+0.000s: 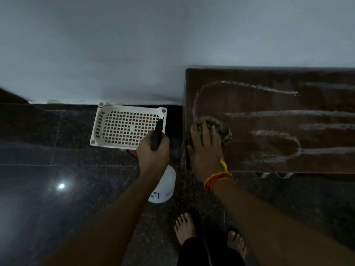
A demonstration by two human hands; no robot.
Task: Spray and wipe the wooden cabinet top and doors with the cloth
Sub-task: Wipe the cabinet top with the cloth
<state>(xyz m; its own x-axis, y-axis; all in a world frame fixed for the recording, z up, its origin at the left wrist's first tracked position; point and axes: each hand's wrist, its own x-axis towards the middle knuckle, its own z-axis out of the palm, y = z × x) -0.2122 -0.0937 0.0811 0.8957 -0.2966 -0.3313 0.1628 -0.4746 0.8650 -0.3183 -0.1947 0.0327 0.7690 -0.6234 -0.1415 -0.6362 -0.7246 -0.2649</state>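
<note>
The right hand point(205, 148) presses a bunched cloth point(221, 129) onto the streaked cabinet top point(269, 104) — fingers spread, seemingly not gripping. The left hand point(153, 152) grips a spray bottle point(163, 187) — fingers curled round its dark head.

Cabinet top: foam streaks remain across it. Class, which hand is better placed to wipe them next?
Right. The right hand presses the cloth on the cabinet top; the left hand grips the spray bottle.

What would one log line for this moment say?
step: wiping top | right hand: presses cloth on cabinet top | left hand: grips spray bottle | streaks: remain
</note>
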